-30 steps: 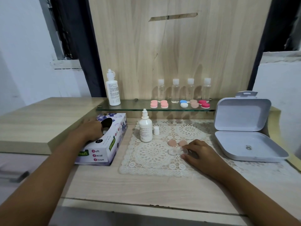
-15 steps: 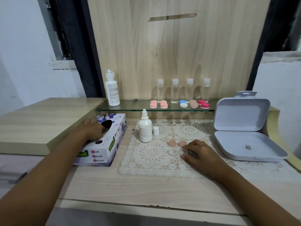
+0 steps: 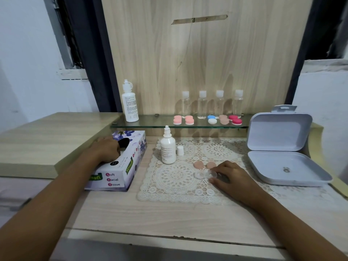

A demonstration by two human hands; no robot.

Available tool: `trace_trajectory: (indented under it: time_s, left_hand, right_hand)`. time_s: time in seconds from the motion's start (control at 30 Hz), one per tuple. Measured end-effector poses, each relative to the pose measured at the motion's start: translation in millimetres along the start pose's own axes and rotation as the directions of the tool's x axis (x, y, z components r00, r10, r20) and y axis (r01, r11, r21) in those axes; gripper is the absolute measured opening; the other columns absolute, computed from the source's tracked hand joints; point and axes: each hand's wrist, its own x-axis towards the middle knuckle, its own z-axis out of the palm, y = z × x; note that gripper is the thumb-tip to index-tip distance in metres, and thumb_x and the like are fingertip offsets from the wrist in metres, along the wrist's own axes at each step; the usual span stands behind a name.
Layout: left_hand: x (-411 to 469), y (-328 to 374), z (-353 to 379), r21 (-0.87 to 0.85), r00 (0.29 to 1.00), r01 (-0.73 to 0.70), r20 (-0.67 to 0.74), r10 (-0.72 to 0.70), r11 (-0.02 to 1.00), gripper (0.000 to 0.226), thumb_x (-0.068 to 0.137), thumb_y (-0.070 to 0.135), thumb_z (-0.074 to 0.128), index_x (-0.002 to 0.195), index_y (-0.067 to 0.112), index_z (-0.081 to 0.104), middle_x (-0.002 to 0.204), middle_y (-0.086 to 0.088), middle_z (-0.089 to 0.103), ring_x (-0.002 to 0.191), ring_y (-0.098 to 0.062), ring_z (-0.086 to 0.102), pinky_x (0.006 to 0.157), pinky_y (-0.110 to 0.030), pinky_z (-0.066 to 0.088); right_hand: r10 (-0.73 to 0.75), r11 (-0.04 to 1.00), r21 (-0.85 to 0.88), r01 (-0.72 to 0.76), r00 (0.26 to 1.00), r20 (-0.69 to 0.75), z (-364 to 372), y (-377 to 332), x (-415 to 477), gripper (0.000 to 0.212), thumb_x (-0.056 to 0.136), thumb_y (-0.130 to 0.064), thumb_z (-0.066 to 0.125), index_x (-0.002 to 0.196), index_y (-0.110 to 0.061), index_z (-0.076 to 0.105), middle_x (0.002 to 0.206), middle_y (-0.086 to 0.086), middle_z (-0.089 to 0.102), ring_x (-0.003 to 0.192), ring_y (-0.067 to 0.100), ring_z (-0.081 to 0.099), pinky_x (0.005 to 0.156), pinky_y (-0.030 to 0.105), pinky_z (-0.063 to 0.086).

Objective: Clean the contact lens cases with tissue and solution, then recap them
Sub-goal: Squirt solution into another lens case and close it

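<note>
Right now the right hand (image 3: 231, 176) rests on the lace mat (image 3: 169, 185), near its middle, with thumb and fingers curled round the right end of the clear lens case (image 3: 205, 174), which lies flat on the mat with both wells uncapped. The left hand (image 3: 107, 149) lies on top of the tissue box (image 3: 120, 172), just off the mat's left edge; its fingertips dip into the dark slot, and whether they have hold of a tissue cannot be seen.

Two peach caps (image 3: 198, 164) lie loose on the mat just behind the case. Toward the mat's back left stands the white solution bottle (image 3: 168, 147), upright and uncapped, with its small white cap (image 3: 180, 150) beside it. Off the mat's right edge sits a white hinged box (image 3: 282, 162), lid raised. Behind the mat a glass shelf (image 3: 150, 124) carries a tall white bottle (image 3: 130, 102), four clear bottles (image 3: 202, 105) and a row of capped lens cases (image 3: 207, 120) in pink, blue, peach and red.
</note>
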Motion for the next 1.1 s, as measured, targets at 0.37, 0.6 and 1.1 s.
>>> trace_trajectory:
  time_s: [0.37,0.6,1.1]
  left_hand:
    - [2.1,4.8,-4.2,0.016,0.994,0.001,0.109,-0.003,1.0,0.037,0.092,0.027,0.045,0.128,0.027,0.053,0.14,-0.011,0.035,0.128,-0.031,0.032,0.105,-0.036,0.03]
    - [-0.3,3.8,-5.0,0.009,0.997,-0.006,0.078,0.005,1.0,0.033,0.09,0.026,0.048,0.121,0.028,0.06,0.132,-0.009,0.045,0.12,-0.027,0.041,0.098,-0.033,0.036]
    - [-2.8,3.5,-7.1,0.026,0.998,-0.049,0.041,0.048,0.998,0.035,0.092,0.028,0.044,0.124,0.035,0.056,0.132,-0.006,0.047,0.119,-0.024,0.043,0.098,-0.031,0.035]
  right_hand:
    - [0.002,1.0,-0.001,-0.002,1.0,0.001,0.7,1.5,-0.1,0.034,0.085,-0.042,0.06,0.114,-0.024,0.063,0.097,-0.014,0.05,0.097,0.007,0.047,0.084,0.023,0.038]
    - [0.004,1.0,-0.009,-0.004,1.0,0.004,1.1,1.6,0.7,0.035,0.085,-0.041,0.061,0.115,-0.024,0.063,0.097,-0.013,0.049,0.096,0.006,0.044,0.081,0.02,0.034]
    - [0.006,1.0,0.009,-0.006,1.0,0.003,0.4,1.0,-0.4,0.033,0.084,-0.04,0.062,0.113,-0.024,0.064,0.096,-0.013,0.05,0.098,0.009,0.048,0.086,0.025,0.04]
